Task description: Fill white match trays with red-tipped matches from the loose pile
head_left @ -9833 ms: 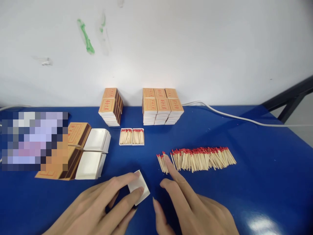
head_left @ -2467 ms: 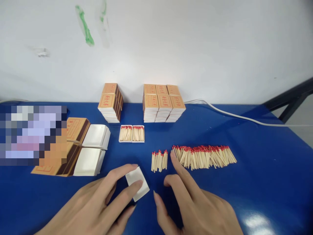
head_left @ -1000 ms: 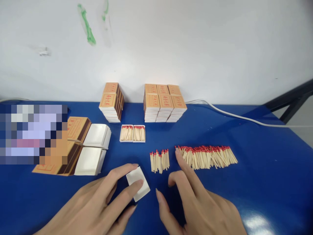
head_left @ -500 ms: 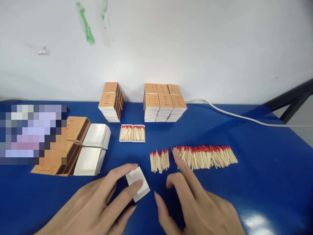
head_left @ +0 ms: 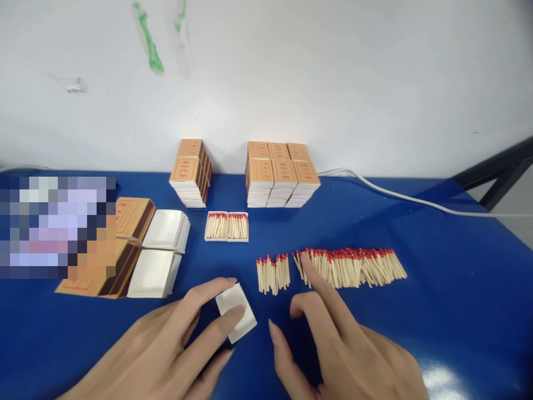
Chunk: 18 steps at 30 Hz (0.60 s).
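A person's left hand (head_left: 166, 350) lies flat and spread near the near edge of the blue table (head_left: 441, 278), its first two fingertips (head_left: 227, 284) pressing on a small white matchbox tray (head_left: 238, 315) that sits askew on the table; whether the thumb grips the tray from below cannot be told. The right hand (head_left: 350, 355) is open beside it and grasps nothing; its index finger (head_left: 310, 269) is stretched out, the tip touching the left end of a long row of loose matches (head_left: 358, 268), while the middle finger is curled and the thumb points towards the tray.

A small bundle of matches (head_left: 272, 273) lies between the tray and the long row, just beside the row's left end, red heads towards the far edge. Further back, in the middle of the table, stand two filled trays (head_left: 227, 226) side by side and touching. Along the far edge, against the white wall (head_left: 333, 83), rise a narrow stack of matchboxes (head_left: 190, 173) and, to its right, a wider stack of matchboxes (head_left: 283, 176). Towards the left edge lie flattened brown sleeves (head_left: 129, 222) with piles of empty white trays (head_left: 160, 250) touching them; a blurred patch covers what lies further left. A white cable (head_left: 400, 197) runs along the far right of the table.
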Each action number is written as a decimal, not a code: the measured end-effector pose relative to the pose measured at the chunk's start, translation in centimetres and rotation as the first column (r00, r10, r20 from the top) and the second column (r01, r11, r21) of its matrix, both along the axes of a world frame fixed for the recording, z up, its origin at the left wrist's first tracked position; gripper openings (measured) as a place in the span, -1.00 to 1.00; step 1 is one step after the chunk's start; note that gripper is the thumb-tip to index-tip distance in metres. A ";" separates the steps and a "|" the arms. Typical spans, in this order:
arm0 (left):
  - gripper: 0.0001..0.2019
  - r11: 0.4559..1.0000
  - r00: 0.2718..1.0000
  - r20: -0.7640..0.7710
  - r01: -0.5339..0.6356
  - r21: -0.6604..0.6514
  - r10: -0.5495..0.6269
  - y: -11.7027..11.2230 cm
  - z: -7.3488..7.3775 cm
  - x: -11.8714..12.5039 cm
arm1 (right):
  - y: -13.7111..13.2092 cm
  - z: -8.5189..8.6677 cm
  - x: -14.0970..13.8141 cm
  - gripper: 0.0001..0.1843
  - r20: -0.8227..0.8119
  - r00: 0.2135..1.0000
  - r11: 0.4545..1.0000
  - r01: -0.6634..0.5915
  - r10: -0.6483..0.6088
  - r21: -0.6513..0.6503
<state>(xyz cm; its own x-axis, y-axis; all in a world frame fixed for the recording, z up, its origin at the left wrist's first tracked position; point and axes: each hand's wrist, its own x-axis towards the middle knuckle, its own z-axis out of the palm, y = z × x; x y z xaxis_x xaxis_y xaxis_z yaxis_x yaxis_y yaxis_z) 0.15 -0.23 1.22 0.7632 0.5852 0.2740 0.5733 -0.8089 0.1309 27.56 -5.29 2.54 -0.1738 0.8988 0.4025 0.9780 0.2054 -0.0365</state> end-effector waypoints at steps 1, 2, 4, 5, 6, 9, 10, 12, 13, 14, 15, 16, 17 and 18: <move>-0.55 1.000 1.000 -0.001 -0.002 0.000 0.002 0.0 0.1 0.0 | 0.0 0.1 0.0 -0.71 0.006 1.000 1.000 0.000 0.000 0.003; -0.56 1.000 1.000 0.014 -0.009 0.007 0.009 0.0 0.1 0.0 | 0.0 0.2 0.1 -0.74 0.012 1.000 1.000 0.001 -0.001 0.004; -0.56 1.000 0.999 0.036 -0.015 0.013 0.014 -0.1 0.1 0.1 | -0.1 0.3 0.1 -0.78 0.023 1.000 1.000 0.001 -0.001 -0.001; -0.56 1.000 0.999 0.037 -0.014 0.012 0.013 -0.1 0.0 0.1 | -0.1 0.4 0.1 -0.80 0.025 1.000 1.000 -0.001 0.001 0.001; -0.56 1.000 0.999 0.032 -0.014 0.010 0.014 -0.2 -0.1 0.1 | -0.1 0.5 0.1 -0.81 0.023 1.000 1.000 -0.007 0.007 0.004; -0.55 1.000 0.999 0.025 -0.023 0.005 0.023 -0.3 -0.3 0.2 | -0.1 0.4 0.1 -0.83 -0.001 0.999 0.999 -0.034 0.034 0.019; -0.55 0.999 0.999 0.036 -0.030 0.014 0.030 -0.3 -0.3 0.3 | -0.1 0.4 0.1 -0.83 -0.005 0.999 0.999 -0.042 0.042 0.019; -0.56 0.999 0.998 0.054 -0.029 0.038 0.027 -0.2 -0.2 0.3 | -0.2 0.1 0.2 -0.83 -0.004 0.998 0.998 -0.062 0.062 0.024; -0.56 0.999 0.999 0.050 -0.020 0.045 0.017 -0.1 -0.1 0.3 | -0.2 0.0 0.2 -0.83 -0.003 0.997 0.997 -0.072 0.072 0.031; -0.57 0.999 0.999 0.041 -0.011 0.045 0.009 -0.1 0.0 0.3 | -0.1 -0.1 0.3 -0.83 -0.005 0.997 0.996 -0.081 0.081 0.038; -0.57 0.999 1.000 0.026 0.000 0.038 -0.001 0.0 0.1 0.3 | -0.1 -0.2 0.3 -0.83 -0.010 0.996 0.995 -0.087 0.087 0.041; -0.57 0.999 1.000 0.012 0.009 0.034 -0.010 0.0 0.2 0.2 | -0.1 -0.2 0.3 -0.83 -0.015 0.996 0.995 -0.090 0.091 0.040; -0.56 0.999 1.000 0.003 0.012 0.034 -0.012 0.0 0.2 0.2 | 0.0 -0.2 0.3 -0.83 -0.021 0.995 0.995 -0.092 0.092 0.036; -0.57 0.999 1.000 -0.003 0.010 0.039 -0.010 0.1 0.3 0.3 | 0.0 -0.2 0.2 -0.83 -0.030 0.995 0.995 -0.094 0.094 0.027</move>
